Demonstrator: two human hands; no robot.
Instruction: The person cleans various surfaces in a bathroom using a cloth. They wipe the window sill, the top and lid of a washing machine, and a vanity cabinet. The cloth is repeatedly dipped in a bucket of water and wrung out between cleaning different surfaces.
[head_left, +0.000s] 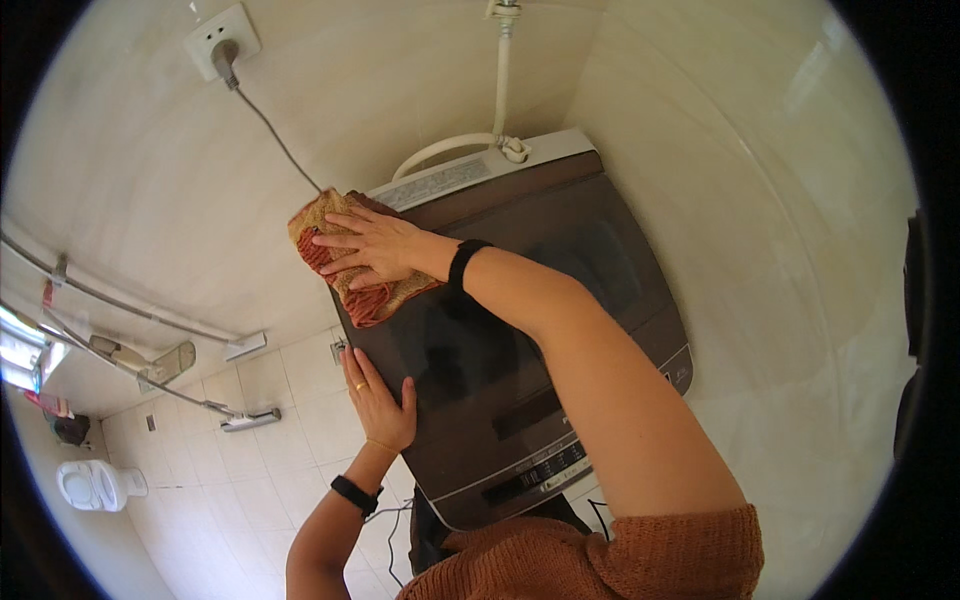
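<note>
My right hand (379, 244) lies flat, fingers spread, on a folded tan and rust-red cloth (367, 304). Beneath the cloth is the back left corner of a brown top-loading washing machine (480, 352), its lid down. Part of the cloth hangs past the machine's left edge. My left hand (382, 409) rests along that same edge nearer to me, thumb on the top and fingers pointing away from me. It holds nothing. The control panel (540, 469) runs along the machine's front, partly hidden by my right arm.
A pale water hose (454, 142) joins the machine's back edge. A plug sits in the wall socket (223, 41), its cord (277, 139) running down behind the cloth. Long-handled floor tools (251, 420) stand at left. Farther off is a white toilet (97, 484). The tiled wall (750, 247) rises close on the right.
</note>
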